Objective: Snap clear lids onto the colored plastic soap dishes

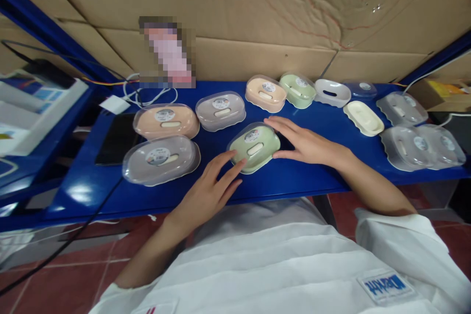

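A green soap box with a clear lid lies on the blue shelf in front of me. My left hand lies flat with its fingers stretched out, the tips touching the box's left edge. My right hand rests flat at the box's right side, fingers spread and touching it. Neither hand grips anything.
More lidded boxes lie around: peach, two grey ones, another peach, a green one. At right lie a white base, a cream tray and clear lids. A dark tablet and cables sit at left. Cardboard stands behind.
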A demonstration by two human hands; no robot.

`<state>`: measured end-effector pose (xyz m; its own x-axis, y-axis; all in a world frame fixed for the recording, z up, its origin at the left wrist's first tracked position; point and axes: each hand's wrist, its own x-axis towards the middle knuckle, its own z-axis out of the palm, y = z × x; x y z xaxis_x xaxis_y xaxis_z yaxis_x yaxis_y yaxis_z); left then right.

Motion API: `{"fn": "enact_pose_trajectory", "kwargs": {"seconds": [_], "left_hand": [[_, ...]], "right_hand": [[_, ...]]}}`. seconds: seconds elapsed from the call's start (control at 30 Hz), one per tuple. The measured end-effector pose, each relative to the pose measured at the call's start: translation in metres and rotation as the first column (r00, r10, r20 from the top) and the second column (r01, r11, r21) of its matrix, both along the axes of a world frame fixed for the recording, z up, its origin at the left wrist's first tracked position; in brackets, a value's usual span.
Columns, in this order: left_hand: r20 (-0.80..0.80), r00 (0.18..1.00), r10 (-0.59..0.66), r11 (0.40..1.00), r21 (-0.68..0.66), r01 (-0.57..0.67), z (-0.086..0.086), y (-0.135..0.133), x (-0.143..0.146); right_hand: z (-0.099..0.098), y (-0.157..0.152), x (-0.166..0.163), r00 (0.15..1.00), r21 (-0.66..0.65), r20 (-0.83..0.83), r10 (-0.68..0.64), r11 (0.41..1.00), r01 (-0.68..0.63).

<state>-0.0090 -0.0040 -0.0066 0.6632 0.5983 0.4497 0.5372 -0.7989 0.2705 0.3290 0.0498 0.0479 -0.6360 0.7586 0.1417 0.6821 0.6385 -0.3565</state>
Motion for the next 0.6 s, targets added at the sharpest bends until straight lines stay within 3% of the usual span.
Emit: {"fn": "enact_pose_trajectory", "kwargs": {"seconds": [0.07, 0.2, 0.6], "left_hand": [[-0.003, 1.000, -0.019, 1.000, 0.002, 0.019, 0.000, 0.000, -0.001], [-0.020, 0.999, -0.025, 1.000, -0.010, 0.025, -0.001, 0.000, -0.001], [-0.016, 0.995, -0.103, 0.994, 0.045, 0.104, 0.000, 0.002, 0.000]], "right_hand": [[-0.006, 0.005, 0.003, 1.000, -0.073, -0.020, 0.018, 0.997, -0.019], [-0.008, 0.007, 0.003, 0.999, -0.085, 0.030, 0.039, 0.996, -0.036], [-0.027, 0.014, -0.002, 0.986, 0.087, -0.131, 0.108, 0.991, -0.097]]}}
